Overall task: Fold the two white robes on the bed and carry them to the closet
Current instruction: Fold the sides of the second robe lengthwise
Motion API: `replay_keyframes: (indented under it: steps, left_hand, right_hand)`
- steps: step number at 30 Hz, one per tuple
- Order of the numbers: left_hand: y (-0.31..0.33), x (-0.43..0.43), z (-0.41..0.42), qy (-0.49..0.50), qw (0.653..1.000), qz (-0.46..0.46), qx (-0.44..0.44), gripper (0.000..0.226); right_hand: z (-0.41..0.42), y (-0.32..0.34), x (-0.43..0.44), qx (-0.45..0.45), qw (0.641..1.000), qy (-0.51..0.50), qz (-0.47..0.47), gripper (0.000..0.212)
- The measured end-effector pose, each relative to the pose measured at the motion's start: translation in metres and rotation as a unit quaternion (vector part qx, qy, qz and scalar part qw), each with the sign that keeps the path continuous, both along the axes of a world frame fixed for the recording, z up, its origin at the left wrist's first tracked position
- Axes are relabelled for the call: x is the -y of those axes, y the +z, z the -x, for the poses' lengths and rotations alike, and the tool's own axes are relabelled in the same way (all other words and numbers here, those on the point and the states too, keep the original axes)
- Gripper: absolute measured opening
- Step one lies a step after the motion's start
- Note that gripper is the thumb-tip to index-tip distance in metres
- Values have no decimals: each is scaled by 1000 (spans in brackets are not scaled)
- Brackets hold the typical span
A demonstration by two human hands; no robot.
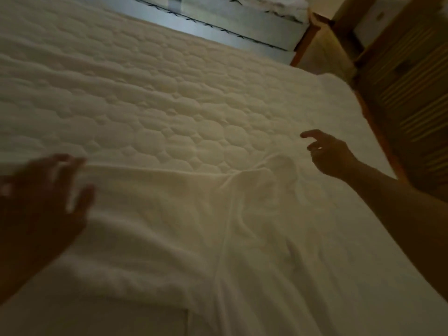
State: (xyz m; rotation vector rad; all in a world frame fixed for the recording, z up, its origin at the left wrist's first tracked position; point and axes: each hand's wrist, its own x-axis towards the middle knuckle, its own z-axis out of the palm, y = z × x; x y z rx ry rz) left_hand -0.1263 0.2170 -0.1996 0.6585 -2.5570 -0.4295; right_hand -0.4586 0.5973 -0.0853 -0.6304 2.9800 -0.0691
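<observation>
Room: dim, warm light is seen; wooden slatted furniture (pixel 412 76) stands at the upper right, beyond the bed's corner
Bed (pixel 150 98): covered by a cream quilted mattress pad, stitched into rounded, bubble-like cells in rows; soft and puffy in look
Bed frame (pixel 304 42): a reddish-brown wooden edge is shown past the far corner
Robe (pixel 194 234): white, thick, towel-like cloth is spread flat on the near part of the bed; long creases run down its middle and a rumpled fold is bunched at its upper right; only one robe can be made out
Left hand (pixel 41 202): blurred, fingers spread wide, laid over the robe's upper left edge; whether cloth is pinched in the grip cannot be told
Right hand (pixel 329 154): held just above the bed beside the rumpled fold, forefinger stretched out and the other fingers loosely curled; nothing is held in its grip
Writing: no brand, label or lettering can be read
</observation>
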Motion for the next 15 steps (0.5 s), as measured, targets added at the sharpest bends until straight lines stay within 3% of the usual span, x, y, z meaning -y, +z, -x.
replay_keyframes:
  steps: [3,6,9,15]
  left_hand:
    - [15,-84,48,-66,982,8,175,67]
    - [-12,-126,76,-86,959,24,269,71]
    - [-34,-117,73,-66,971,48,224,67]
    - [-34,-118,81,-57,976,55,203,64]
  right_hand:
    - [9,2,11,114,992,46,5,54]
    - [13,-14,29,175,978,104,-39,61]
    - [25,-21,36,183,971,123,-95,67]
    - [44,-32,79,243,920,202,-231,50]
